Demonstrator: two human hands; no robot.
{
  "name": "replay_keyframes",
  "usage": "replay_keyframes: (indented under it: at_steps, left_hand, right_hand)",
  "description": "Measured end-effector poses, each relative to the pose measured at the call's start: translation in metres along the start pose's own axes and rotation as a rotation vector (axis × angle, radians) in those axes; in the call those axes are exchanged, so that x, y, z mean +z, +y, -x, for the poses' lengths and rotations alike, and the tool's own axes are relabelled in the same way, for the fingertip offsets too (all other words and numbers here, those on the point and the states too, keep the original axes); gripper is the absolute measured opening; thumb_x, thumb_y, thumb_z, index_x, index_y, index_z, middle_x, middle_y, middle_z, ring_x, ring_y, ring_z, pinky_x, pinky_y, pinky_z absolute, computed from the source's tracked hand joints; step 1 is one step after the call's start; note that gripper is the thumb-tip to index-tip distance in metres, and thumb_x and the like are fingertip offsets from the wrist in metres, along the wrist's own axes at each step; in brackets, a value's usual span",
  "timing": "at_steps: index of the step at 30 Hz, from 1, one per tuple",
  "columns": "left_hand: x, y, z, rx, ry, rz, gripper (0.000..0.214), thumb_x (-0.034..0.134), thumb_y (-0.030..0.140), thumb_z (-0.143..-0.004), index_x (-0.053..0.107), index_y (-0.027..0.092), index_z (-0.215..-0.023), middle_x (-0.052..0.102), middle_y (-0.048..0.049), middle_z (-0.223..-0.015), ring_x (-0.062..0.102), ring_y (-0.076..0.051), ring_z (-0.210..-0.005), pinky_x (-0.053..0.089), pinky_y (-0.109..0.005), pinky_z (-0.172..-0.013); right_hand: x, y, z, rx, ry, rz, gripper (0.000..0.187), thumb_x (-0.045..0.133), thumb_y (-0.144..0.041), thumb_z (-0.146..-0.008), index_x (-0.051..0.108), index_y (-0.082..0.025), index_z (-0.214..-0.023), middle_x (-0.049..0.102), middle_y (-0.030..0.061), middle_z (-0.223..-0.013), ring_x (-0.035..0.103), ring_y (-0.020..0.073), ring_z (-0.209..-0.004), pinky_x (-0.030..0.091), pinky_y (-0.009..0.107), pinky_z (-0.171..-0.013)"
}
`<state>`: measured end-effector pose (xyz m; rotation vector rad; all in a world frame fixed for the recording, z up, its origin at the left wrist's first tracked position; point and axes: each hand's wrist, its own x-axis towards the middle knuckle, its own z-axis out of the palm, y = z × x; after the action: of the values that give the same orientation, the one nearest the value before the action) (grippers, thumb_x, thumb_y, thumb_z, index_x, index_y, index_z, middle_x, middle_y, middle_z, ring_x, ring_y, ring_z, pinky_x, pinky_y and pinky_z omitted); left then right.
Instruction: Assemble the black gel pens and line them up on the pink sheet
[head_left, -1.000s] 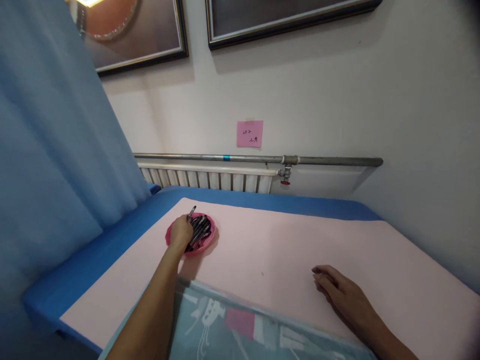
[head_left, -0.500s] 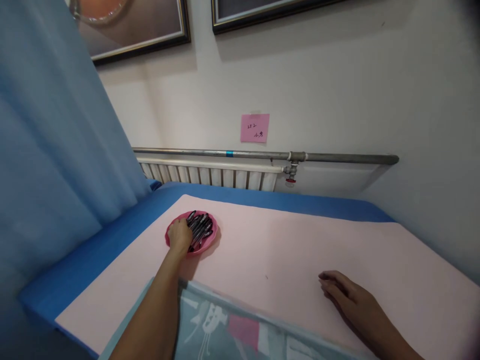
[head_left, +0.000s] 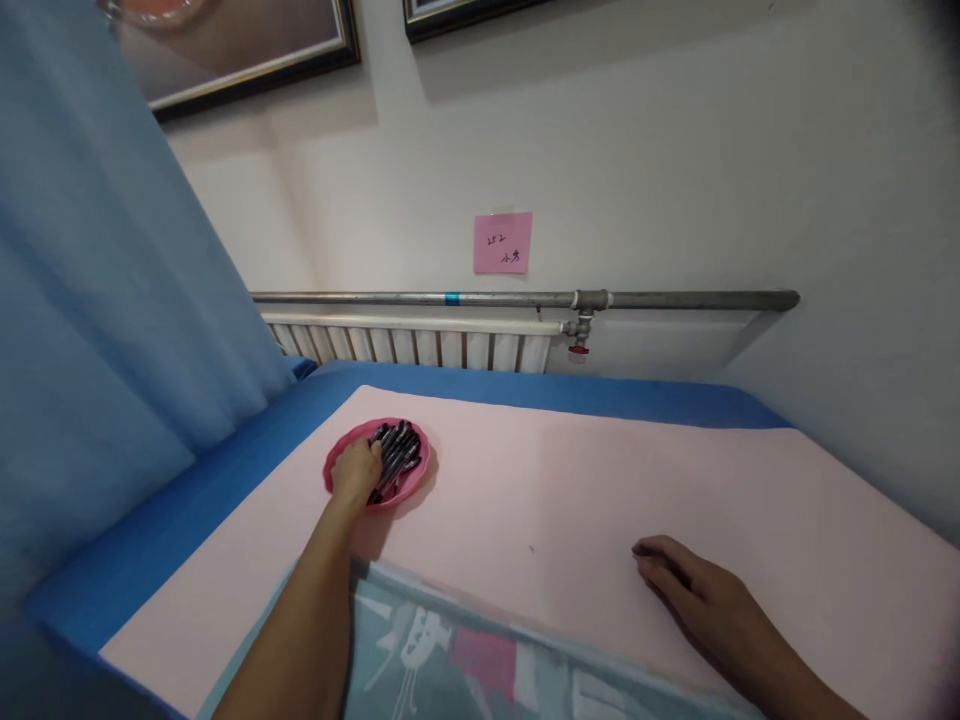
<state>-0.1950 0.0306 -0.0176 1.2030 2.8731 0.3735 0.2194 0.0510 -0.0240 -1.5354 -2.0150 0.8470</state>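
My left hand (head_left: 357, 472) reaches down into the left side of a round pink plate (head_left: 422, 477) with a scalloped rim. Beside its thumb lies a pile of dark pens (head_left: 399, 452), pointing mostly away from me. The fingers are curled downward, and what is between them is hidden behind the hand. My right hand (head_left: 686, 580) rests on its side on the pale pink sheet (head_left: 570, 480), relaxed, with a gap between thumb and fingers and nothing in it.
The sheet covers a blue bed-like surface (head_left: 525, 387). Teal cloth with a cat print (head_left: 420, 660) lies at the near edge. A blue curtain (head_left: 112, 300) hangs at the left. Behind are a radiator (head_left: 420, 345), a pipe (head_left: 697, 300) and a wall note (head_left: 502, 243).
My left hand stays at the plate, its thumb now showing more beside the pens. The right hand keeps its place on the sheet. The view has shifted slightly.
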Motion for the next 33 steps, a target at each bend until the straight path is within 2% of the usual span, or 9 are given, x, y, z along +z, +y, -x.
replay_keyframes:
  at_steps: [5,8,12,16,21,28,33]
  left_hand:
    - [-0.001,0.002,-0.004,0.041,-0.019,0.027,0.049,0.024,0.044,-0.086,0.062,0.016,-0.101,0.067,-0.0136,-0.096,0.062,-0.025,-0.088,0.045,-0.031,-0.070]
    - [-0.001,0.003,-0.003,0.064,-0.019,0.029,0.046,0.025,0.040,-0.087,0.062,0.017,-0.102,0.068,-0.0116,-0.094,0.062,-0.023,-0.087,0.044,-0.030,-0.071]
    - [-0.004,0.009,0.001,0.069,0.032,0.006,0.044,0.025,0.037,-0.088,0.055,0.018,-0.113,0.062,-0.0133,-0.107,0.056,-0.025,-0.099,0.042,-0.035,-0.078]
    - [-0.007,0.020,0.010,0.159,0.053,-0.009,0.042,0.030,0.040,-0.087,0.045,0.029,-0.124,0.051,-0.0091,-0.124,0.046,-0.027,-0.111,0.038,-0.040,-0.086]
    - [-0.006,0.026,0.019,0.271,0.008,-0.045,0.042,0.037,0.044,-0.084,0.044,0.037,-0.125,0.045,-0.0046,-0.131,0.040,-0.028,-0.115,0.034,-0.044,-0.091]
    - [-0.001,0.028,0.016,0.264,-0.002,-0.090,0.047,0.030,0.047,-0.085,0.040,0.034,-0.129,0.037,-0.0091,-0.137,0.039,-0.033,-0.116,0.034,-0.050,-0.088]
    - [-0.002,0.028,0.018,0.259,0.015,-0.079,0.049,0.031,0.047,-0.085,0.036,0.034,-0.132,0.038,-0.0081,-0.136,0.041,-0.031,-0.114,0.035,-0.048,-0.088]
  right_hand:
    - [-0.001,-0.001,0.002,-0.007,-0.009,0.020,0.025,0.046,-0.046,-0.073,0.060,-0.026,-0.079,0.068,0.0007,-0.081,0.061,0.0211,-0.075,0.046,0.028,-0.067]
    - [-0.001,-0.002,0.002,-0.002,-0.019,0.025,0.026,0.045,-0.046,-0.074,0.060,-0.026,-0.080,0.068,0.0007,-0.082,0.061,0.0210,-0.076,0.046,0.028,-0.068]
    - [-0.001,0.000,0.002,-0.005,-0.025,0.037,0.027,0.045,-0.047,-0.074,0.060,-0.025,-0.081,0.068,0.0012,-0.084,0.061,0.0216,-0.078,0.046,0.029,-0.069]
    - [-0.001,0.002,0.001,-0.010,-0.021,0.036,0.027,0.046,-0.047,-0.074,0.061,-0.025,-0.081,0.068,0.0017,-0.084,0.061,0.0220,-0.078,0.046,0.029,-0.069]
    - [-0.001,0.001,0.002,-0.019,-0.007,0.032,0.027,0.046,-0.046,-0.074,0.061,-0.025,-0.081,0.068,0.0022,-0.085,0.061,0.0225,-0.078,0.046,0.030,-0.070]
    - [-0.002,-0.002,0.003,-0.027,0.002,0.024,0.025,0.047,-0.046,-0.073,0.061,-0.025,-0.078,0.068,0.0016,-0.081,0.061,0.0216,-0.075,0.047,0.029,-0.067]
    - [-0.002,-0.001,0.003,-0.019,-0.020,0.028,0.026,0.046,-0.046,-0.074,0.060,-0.025,-0.080,0.068,0.0024,-0.084,0.061,0.0222,-0.078,0.046,0.030,-0.070]
